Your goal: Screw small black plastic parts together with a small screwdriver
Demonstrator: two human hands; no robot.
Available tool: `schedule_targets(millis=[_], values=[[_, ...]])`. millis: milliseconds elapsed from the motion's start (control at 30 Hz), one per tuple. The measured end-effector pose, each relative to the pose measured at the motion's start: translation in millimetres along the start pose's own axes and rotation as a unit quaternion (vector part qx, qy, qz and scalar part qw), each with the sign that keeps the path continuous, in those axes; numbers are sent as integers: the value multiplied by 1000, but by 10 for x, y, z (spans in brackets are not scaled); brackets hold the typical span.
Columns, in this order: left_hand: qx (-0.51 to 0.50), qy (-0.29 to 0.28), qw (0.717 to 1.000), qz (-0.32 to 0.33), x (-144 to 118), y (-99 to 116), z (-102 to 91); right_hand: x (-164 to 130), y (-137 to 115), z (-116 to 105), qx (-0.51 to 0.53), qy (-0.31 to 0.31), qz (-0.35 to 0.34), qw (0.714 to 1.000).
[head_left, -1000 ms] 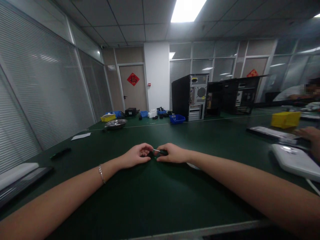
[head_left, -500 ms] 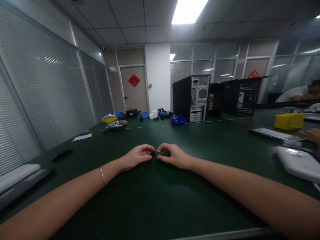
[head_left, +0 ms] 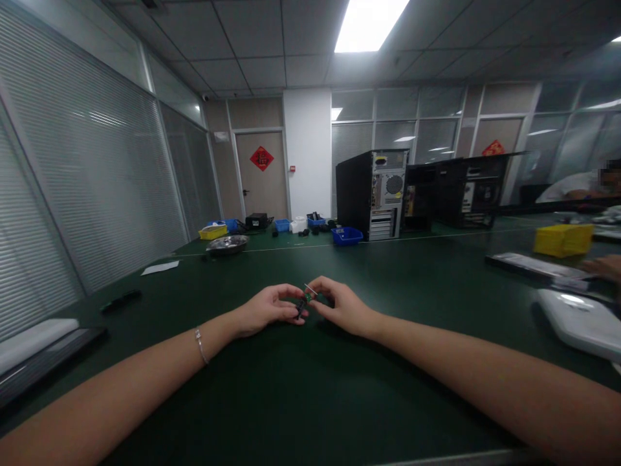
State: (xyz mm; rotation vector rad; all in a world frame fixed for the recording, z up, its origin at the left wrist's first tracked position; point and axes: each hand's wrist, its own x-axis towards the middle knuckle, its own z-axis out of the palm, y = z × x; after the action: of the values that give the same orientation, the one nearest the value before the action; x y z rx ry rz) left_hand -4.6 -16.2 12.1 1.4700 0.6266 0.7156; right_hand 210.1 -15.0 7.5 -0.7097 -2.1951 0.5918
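Head view: both hands meet on the dark green table mat (head_left: pixel 291 388). Left hand (head_left: pixel 264 309) and right hand (head_left: pixel 342 307) pinch a small black-green screwdriver (head_left: pixel 305 300) between them, metal tip tilted up-right. Black computer tower (head_left: pixel 371 193) far behind.

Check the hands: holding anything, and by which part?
Both hands pinch one small dark tool with a thin metal tip. The left hand has its lower dark end, the right hand is at the tip end. Exact grip is too small to tell.
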Motion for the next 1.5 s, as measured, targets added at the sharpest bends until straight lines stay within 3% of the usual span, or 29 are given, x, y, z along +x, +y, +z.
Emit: schedule_targets(millis=[200,500,733,1067,1300,1500], values=[[18,22,1000,11,16,-30,11,-9,-26,10,-25,15,-7,1000],[65,38,997,1,-15,43,50,2,-92,12,-11,-23,41,999],[40,46,998,1,-9,12,39,3,-61,-2,-32,9,95,995],[87,28,996,7,-1,16,34,31,-71,45,-61,-34,51,996],[73,30,997,12,1,4,25,46,-119,55,-38,-14,46,998],[62,42,997,3,2,-25,7,40,-98,98,110,-47,110,987]])
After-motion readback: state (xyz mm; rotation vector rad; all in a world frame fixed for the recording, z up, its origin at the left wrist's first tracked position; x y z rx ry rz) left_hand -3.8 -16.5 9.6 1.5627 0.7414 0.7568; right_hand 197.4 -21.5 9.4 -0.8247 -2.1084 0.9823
